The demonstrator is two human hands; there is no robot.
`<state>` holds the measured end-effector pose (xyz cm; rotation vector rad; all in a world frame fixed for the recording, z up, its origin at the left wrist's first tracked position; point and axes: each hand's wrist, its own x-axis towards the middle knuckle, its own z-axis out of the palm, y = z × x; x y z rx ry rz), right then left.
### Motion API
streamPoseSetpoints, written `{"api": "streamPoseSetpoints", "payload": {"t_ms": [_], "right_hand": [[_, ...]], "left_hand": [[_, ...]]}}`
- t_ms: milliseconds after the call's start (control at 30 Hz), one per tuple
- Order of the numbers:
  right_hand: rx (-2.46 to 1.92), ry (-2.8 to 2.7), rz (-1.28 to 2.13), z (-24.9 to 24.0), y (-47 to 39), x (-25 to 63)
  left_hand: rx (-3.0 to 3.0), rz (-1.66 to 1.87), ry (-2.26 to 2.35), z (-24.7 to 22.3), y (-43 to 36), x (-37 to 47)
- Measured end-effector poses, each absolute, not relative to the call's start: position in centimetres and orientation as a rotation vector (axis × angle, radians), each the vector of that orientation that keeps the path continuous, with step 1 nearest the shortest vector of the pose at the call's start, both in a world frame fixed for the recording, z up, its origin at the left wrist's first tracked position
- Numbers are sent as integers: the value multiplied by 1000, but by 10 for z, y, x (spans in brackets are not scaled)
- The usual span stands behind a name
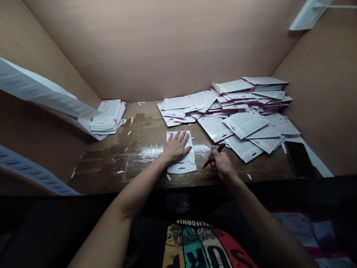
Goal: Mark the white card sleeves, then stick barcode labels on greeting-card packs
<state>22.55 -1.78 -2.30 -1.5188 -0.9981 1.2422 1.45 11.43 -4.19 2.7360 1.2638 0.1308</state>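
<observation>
A white flat packet (181, 167) with a hang slot at its near end lies on the brown table in front of me. My left hand (176, 147) rests flat on it with fingers spread, covering its middle. To the right of the packet, my right hand (221, 161) is closed around a black pen (208, 162). The pen slants, its lower end pointing down and left near the table surface, apart from the packet. Whether that end touches the table I cannot tell.
A large loose heap of white packets (246, 124) fills the back right. A neater stack (106, 117) stands at the back left. A black phone (299, 159) lies at the right edge. Tall board walls enclose the table (103, 165), which has tape and paper scraps on it.
</observation>
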Motion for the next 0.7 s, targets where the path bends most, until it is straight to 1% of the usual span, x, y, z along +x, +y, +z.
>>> {"api": "streamPoseSetpoints", "payload": {"t_ms": [133,300,567,700], "right_hand": [[-1382,-956,1314,-27,-26,217],[-1465,-940,1324,-40,-26,206],[-1490,-926,1368,-46,-21,203],[-1456,-995,1578,-37,-15,208]], "left_hand": [[2699,160,1368,-53,88,15],[2634,196,1485,-51,77,18],[2607,240,1490,-54,76,20],[2600,268,1501,-54,76,21]]}}
